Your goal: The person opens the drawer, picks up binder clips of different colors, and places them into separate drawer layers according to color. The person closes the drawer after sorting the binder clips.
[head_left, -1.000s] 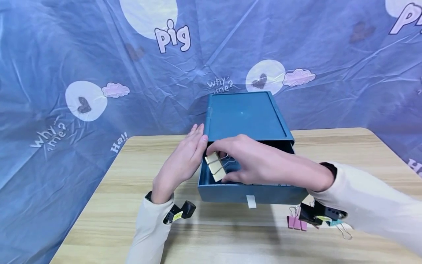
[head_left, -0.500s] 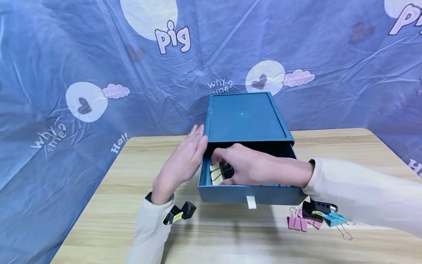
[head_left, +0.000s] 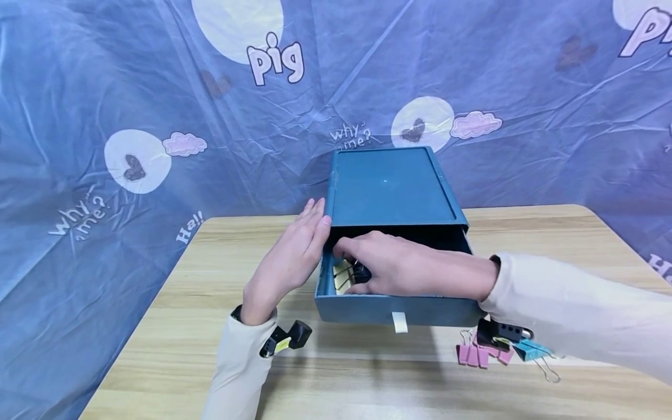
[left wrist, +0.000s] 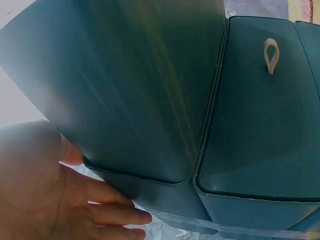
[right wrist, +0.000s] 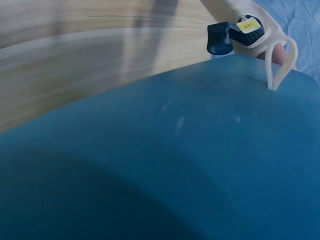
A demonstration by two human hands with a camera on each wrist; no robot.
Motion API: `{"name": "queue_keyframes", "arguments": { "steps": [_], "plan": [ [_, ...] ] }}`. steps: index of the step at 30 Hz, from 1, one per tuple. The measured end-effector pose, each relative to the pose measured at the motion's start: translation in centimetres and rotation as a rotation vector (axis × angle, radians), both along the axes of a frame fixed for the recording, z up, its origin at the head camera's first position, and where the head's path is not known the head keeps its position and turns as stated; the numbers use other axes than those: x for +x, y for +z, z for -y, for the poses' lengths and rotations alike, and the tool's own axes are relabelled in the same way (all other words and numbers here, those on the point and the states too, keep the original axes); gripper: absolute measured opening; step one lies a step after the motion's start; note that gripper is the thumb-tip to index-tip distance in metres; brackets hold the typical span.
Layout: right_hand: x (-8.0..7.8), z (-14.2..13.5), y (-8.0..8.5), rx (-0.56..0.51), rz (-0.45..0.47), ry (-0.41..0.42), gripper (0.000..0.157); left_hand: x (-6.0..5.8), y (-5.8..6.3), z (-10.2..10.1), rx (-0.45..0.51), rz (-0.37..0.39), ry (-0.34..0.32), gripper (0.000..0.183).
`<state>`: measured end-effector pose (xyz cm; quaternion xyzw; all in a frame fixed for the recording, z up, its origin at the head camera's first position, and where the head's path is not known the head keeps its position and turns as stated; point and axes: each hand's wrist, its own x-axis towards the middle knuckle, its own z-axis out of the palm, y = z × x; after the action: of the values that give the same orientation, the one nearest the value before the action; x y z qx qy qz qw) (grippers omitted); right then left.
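A blue drawer box (head_left: 388,181) stands at the back of the table, its drawer (head_left: 362,309) pulled out toward me. Inside the drawer's left part is a pale yellow binder clip (head_left: 343,277). My right hand (head_left: 391,265) reaches in from the right, thumb and fingers curled round the clip's two ends. The palm hides part of the drawer's contents. My left hand (head_left: 289,256) lies along the box's left side with straight fingers. In the left wrist view, these fingers (left wrist: 115,215) are beside the blue casing. The right wrist view shows mostly the drawer front (right wrist: 175,140).
Pink binder clips (head_left: 472,356) and a teal binder clip (head_left: 531,349) lie on the wooden table (head_left: 220,303), right of the drawer, partly under the right wrist camera. A white pull tab (head_left: 400,322) hangs from the drawer front. A patterned blue cloth (head_left: 294,146) hangs behind.
My right hand has lowered the yellow binder clip into the drawer's left part; in the last half second it has sunk slightly further. The left hand has stayed still.
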<state>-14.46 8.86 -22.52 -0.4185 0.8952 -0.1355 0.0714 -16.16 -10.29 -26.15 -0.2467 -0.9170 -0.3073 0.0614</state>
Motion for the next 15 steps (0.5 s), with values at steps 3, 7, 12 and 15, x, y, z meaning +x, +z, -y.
{"name": "queue_keyframes", "arguments": {
  "steps": [3,7,12,15],
  "plan": [
    [0.1,-0.3,0.5,0.015,0.025,-0.002,0.049,0.0,0.1,0.0,-0.009,0.001,0.003,0.060],
    [0.7,-1.1,1.7,0.017,0.039,-0.001,0.056,0.0,0.1,0.1,-0.017,0.013,0.016,0.060],
    [2.3,-3.0,3.0,-0.087,-0.102,0.038,0.055,0.1,0.1,0.2,-0.014,0.010,0.024,0.060],
    [3.7,-4.7,2.9,-0.153,-0.167,0.027,0.055,0.1,0.0,0.1,-0.008,0.001,0.016,0.059]
  ]
}}
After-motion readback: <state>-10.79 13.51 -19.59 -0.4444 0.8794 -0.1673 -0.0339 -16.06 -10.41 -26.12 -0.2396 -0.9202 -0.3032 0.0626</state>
